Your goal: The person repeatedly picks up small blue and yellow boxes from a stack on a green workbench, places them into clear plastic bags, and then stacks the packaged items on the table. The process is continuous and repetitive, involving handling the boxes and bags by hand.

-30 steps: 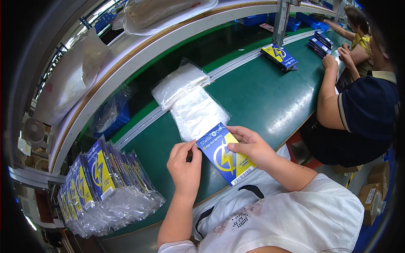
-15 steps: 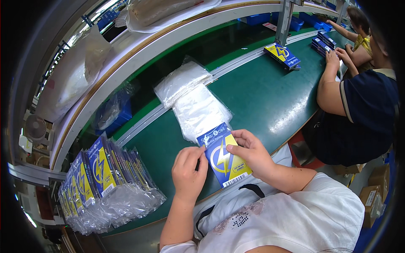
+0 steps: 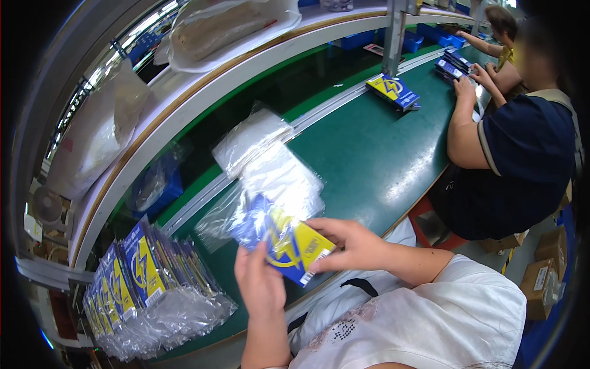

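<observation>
A flat blue-and-yellow box (image 3: 287, 243) with a lightning bolt printed on it is tilted between my two hands above the near edge of the table. Around its far end lies a clear plastic bag (image 3: 216, 222), its loose film spreading to the left. My right hand (image 3: 349, 247) grips the box's near right corner, thumb on top. Closed at the near left side, my left hand (image 3: 261, 280) pinches the bag and box edge; its exact grip is partly hidden. Just beyond is a pile of flat clear bags (image 3: 276, 175).
Many bagged boxes (image 3: 144, 261) stand in a row at the left. A blue bin (image 3: 163, 187) sits under the shelf (image 3: 147, 117). Farther right, several boxes (image 3: 393, 91) lie near a metal post (image 3: 393, 43). A co-worker (image 3: 522, 135) handles more boxes at the right.
The box has moved left and turned, and its far end is now in a clear bag. My left hand has shifted from the box's upper edge to its near left side.
</observation>
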{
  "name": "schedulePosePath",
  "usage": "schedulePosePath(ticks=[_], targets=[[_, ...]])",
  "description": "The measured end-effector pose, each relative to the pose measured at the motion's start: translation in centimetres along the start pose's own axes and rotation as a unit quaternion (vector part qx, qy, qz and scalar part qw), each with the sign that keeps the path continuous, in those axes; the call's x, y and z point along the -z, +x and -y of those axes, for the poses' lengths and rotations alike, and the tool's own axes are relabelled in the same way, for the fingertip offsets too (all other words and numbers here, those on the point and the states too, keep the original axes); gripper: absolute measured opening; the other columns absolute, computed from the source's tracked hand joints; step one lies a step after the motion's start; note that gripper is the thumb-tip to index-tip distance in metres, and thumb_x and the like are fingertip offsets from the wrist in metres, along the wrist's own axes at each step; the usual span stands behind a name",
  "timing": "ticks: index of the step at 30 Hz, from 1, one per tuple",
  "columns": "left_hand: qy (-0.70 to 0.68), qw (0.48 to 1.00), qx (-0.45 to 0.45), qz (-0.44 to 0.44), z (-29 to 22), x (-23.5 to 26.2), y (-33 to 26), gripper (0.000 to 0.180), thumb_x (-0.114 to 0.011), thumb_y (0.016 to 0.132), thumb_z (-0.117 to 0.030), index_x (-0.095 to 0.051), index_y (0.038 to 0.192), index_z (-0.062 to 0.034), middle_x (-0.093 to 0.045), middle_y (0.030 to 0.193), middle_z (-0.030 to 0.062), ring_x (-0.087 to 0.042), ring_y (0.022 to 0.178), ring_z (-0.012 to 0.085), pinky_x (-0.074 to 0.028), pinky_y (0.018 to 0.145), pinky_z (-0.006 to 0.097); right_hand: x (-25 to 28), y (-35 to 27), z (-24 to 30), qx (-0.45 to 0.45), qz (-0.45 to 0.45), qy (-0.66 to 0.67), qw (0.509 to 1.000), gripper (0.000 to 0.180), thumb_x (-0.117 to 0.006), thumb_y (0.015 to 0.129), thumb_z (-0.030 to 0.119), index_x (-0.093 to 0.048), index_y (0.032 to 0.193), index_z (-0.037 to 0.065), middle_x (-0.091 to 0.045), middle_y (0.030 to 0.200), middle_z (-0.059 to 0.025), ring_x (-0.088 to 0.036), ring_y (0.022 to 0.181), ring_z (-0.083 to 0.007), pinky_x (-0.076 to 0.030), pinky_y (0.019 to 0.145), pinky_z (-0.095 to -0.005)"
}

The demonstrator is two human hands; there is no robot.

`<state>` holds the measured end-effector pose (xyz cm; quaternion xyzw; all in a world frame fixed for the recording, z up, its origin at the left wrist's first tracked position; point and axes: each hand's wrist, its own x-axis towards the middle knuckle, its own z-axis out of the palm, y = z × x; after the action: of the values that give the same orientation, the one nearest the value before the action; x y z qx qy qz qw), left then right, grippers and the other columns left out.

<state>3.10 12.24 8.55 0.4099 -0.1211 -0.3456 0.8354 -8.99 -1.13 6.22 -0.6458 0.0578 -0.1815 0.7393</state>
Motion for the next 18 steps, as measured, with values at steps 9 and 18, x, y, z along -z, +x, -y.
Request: schedulePosePath(ticks=[9,18], targets=[[0.095,0.949,0.176,0.243,0.9,-1.9,-1.9,0.044,-0.044,0.099,-0.023,-0.04,0.132,0.0063,-0.048,0.131,0.0243,-0.05,0.121,0.0352,-0.039,0.104,0.048,1.9,0.2,4.8,0.406,-0.221,-0.271,0.844,0.032,-0.047,0.078,-0.014,-0.065,0.101,0.0,-0.063,0.088,-0.0157,-0.061,0.069,-0.0217,-0.046,0.057,-0.0306],[0.0,0.975,0.208,0.078,-0.8,-2.5,-2.9,0.044,-0.044,0.096,-0.015,-0.037,0.135,0.004,-0.052,0.128,0.0154,-0.054,0.115,0.023,-0.044,0.096,0.035,-2.4,0.0,3.4,0.328,0.223,-0.143,0.907,0.026,-0.059,0.08,0.002,-0.06,0.106,-0.001,-0.058,0.091,-0.0152,-0.06,0.075,-0.0301,-0.049,0.065,-0.034]])
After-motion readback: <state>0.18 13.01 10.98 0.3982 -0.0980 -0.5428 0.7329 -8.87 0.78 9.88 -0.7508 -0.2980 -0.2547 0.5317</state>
